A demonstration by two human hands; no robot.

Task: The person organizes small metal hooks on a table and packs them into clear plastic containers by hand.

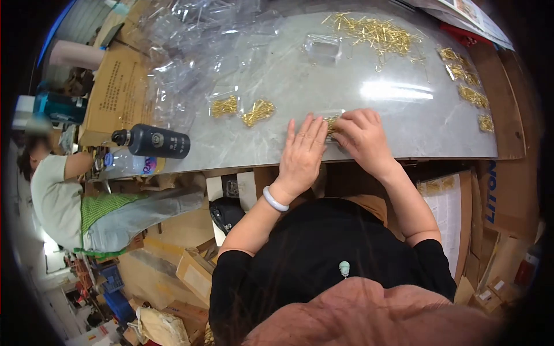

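Note:
My left hand (303, 153) lies flat with its fingers stretched out, at the left side of a small clear plastic pack of gold metal hooks (332, 126) near the table's front edge. On the pack's right side, my right hand (365, 141) has its fingers bent and pinched at it, hiding part of the hooks. To the left of my hands are two small bunches of gold hooks, the nearer bunch (258, 112) and the farther bunch (224, 106), seemingly in clear plastic. A loose heap of gold hooks (375, 36) is spread at the back of the table.
Clear plastic packaging (190, 52) covers the table's left part. A clear box (323, 48) stands near the heap. Several filled packs (473, 96) line the right edge. A dark bottle (158, 141) lies at the front left. Beyond it sits another person (63, 196).

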